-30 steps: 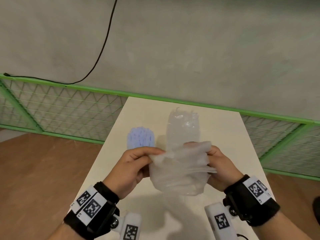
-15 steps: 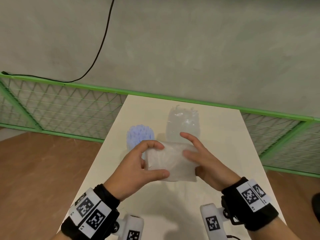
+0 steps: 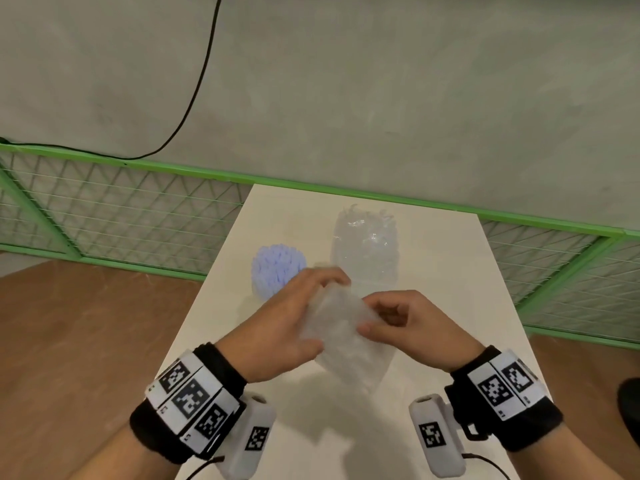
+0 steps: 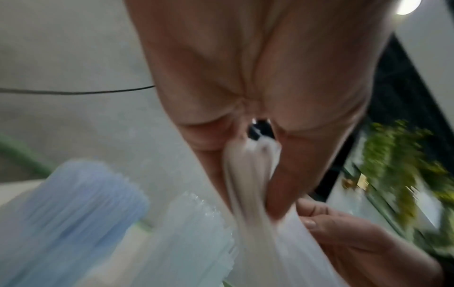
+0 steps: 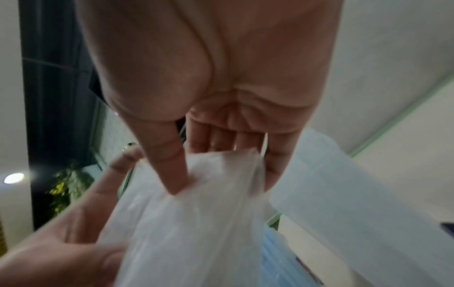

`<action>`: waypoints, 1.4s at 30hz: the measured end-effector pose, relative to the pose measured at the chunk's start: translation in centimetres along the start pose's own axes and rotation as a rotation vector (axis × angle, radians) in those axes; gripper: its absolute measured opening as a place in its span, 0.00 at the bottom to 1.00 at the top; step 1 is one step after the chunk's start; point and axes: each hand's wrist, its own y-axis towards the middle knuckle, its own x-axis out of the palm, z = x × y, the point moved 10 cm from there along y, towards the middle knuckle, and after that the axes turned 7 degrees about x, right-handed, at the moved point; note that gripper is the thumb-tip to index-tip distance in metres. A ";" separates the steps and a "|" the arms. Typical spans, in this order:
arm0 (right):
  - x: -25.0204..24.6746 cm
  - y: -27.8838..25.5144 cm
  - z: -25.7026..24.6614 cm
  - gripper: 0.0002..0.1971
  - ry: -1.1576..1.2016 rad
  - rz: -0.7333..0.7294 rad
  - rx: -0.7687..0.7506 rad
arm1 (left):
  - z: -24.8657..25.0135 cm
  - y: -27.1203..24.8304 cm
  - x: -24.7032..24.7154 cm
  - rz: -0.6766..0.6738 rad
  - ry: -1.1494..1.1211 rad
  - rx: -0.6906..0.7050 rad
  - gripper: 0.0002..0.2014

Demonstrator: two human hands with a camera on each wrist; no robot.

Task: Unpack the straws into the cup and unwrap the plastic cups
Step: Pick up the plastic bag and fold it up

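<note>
Both hands hold a crumpled clear plastic wrapper (image 3: 341,336) above the near middle of the white table (image 3: 446,271). My left hand (image 3: 298,317) grips its left side, fingers curled over the top edge; the left wrist view shows the film (image 4: 248,174) bunched between thumb and fingers. My right hand (image 3: 391,317) pinches the right edge, thumb pressed into the film (image 5: 209,194). Behind them a cup full of pale blue straws (image 3: 278,268) stands at the left. A stack of clear plastic cups (image 3: 367,251) stands upright to its right.
A green wire-mesh fence (image 3: 114,209) runs behind the table and down both sides. A black cable (image 3: 194,98) hangs on the grey wall. Brown floor (image 3: 69,341) lies left of the table.
One second ago the wrapper hung spread wide between both hands. It was then folded into a flat packet, and now it is turned diagonal and gathered tighter, the hands closer together.
</note>
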 end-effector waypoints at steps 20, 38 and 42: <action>1.2 -0.3 2.4 0.19 0.371 -0.033 0.090 | -6.1 -2.1 1.8 0.151 -0.636 -0.425 0.21; 0.0 -0.8 6.1 0.22 0.408 0.090 0.005 | -7.0 -1.4 6.5 0.018 -0.732 -0.456 0.13; 0.7 -1.2 10.1 0.20 0.393 0.075 0.155 | -8.6 -2.0 6.5 -0.008 -0.489 -0.431 0.08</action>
